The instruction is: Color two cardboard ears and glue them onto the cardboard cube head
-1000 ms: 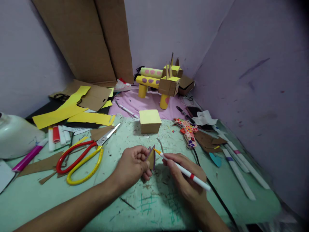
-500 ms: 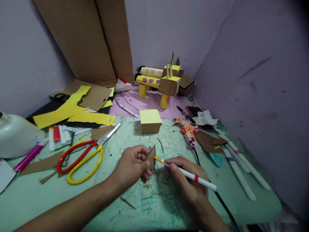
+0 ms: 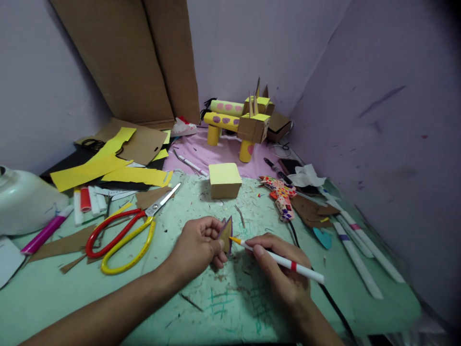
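Note:
Between the thumb and fingers of my left hand (image 3: 204, 242) is a small pointed cardboard piece (image 3: 226, 235) with purple edges and a yellowish face. My right hand (image 3: 284, 264) grips a white marker (image 3: 284, 262) with a red band, pen-fashion. Its orange tip is at the right edge of the cardboard piece; whether it touches I cannot tell. Just beyond both hands stands a small cardboard box (image 3: 225, 188) with a pale yellow top. Scissors (image 3: 153, 211) with one red and one yellow handle lie left of my left hand, blades pointing away.
Yellow-and-cardboard animal figures (image 3: 237, 122) stand at the back on a pink cloth. At left are yellow paper strips (image 3: 90, 170), a white bottle (image 3: 29, 204) and a purple marker (image 3: 45, 230). A patterned glue gun (image 3: 283, 194) with a black cord and several white markers (image 3: 360, 259) lie at right.
Both hands keep nearly the same pose. The marker tip remains by the right edge of the cardboard piece; the whole view has shifted very slightly.

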Demonstrator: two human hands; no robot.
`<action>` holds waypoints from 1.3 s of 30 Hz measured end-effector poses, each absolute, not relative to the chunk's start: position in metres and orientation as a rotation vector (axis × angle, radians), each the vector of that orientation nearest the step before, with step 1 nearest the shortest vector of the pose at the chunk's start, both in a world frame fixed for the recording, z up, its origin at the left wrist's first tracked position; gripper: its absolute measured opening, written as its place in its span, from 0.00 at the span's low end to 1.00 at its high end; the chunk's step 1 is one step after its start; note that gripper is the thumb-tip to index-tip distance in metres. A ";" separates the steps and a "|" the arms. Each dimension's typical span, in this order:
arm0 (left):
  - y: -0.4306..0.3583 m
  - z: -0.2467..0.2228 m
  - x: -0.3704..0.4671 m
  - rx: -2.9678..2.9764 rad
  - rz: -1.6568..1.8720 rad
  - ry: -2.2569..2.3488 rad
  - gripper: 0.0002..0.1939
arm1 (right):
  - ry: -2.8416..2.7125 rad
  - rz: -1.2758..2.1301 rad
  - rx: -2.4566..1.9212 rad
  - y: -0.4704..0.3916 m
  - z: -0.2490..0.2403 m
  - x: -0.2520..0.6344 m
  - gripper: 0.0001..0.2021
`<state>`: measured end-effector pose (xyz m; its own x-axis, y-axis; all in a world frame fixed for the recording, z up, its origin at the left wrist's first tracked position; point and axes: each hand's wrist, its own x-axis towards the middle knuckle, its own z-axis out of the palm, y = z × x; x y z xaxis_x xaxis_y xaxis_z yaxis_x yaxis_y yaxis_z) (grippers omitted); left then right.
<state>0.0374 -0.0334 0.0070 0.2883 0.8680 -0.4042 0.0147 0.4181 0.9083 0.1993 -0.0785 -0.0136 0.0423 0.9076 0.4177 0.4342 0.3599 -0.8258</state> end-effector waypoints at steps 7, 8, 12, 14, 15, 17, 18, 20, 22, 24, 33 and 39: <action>-0.033 0.006 0.038 0.985 0.723 1.125 0.08 | -1.604 0.586 -1.191 -0.077 -0.013 0.200 0.08; -0.033 0.006 0.038 0.983 0.721 1.126 0.08 | -1.599 0.604 -1.195 -0.078 -0.013 0.200 0.08; -0.034 0.007 0.037 0.977 0.720 1.127 0.08 | -1.556 0.612 -1.213 -0.079 -0.013 0.197 0.08; -0.034 0.006 0.037 0.984 0.726 1.127 0.08 | -1.519 0.586 -1.224 -0.078 -0.013 0.196 0.08; -0.034 0.006 0.037 0.986 0.728 1.128 0.08 | -1.513 0.581 -1.227 -0.078 -0.013 0.196 0.08; -0.034 0.005 0.037 0.983 0.731 1.131 0.08 | -1.530 0.603 -1.231 -0.079 -0.014 0.197 0.08; -0.034 0.005 0.037 0.980 0.733 1.133 0.09 | -1.546 0.624 -1.232 -0.079 -0.014 0.198 0.08; -0.034 0.005 0.038 0.974 0.739 1.138 0.09 | -1.570 0.658 -1.236 -0.079 -0.014 0.199 0.09; -0.034 0.005 0.038 0.976 0.734 1.140 0.08 | -1.554 0.653 -1.245 -0.079 -0.013 0.198 0.09; -0.033 0.005 0.038 0.976 0.726 1.137 0.08 | -1.518 0.622 -1.249 -0.079 -0.013 0.197 0.08; -0.033 0.006 0.037 0.962 0.733 1.137 0.08 | -1.561 0.674 -1.265 -0.080 -0.014 0.200 0.10; -0.033 0.004 0.037 0.981 0.728 1.135 0.09 | -1.644 0.622 -1.210 -0.077 -0.013 0.200 0.07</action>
<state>0.0368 -0.0327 0.0042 0.2830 0.8737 -0.3957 0.0039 0.4116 0.9114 0.1998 -0.0772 -0.0133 -0.0406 0.9166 0.3977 0.4236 0.3763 -0.8240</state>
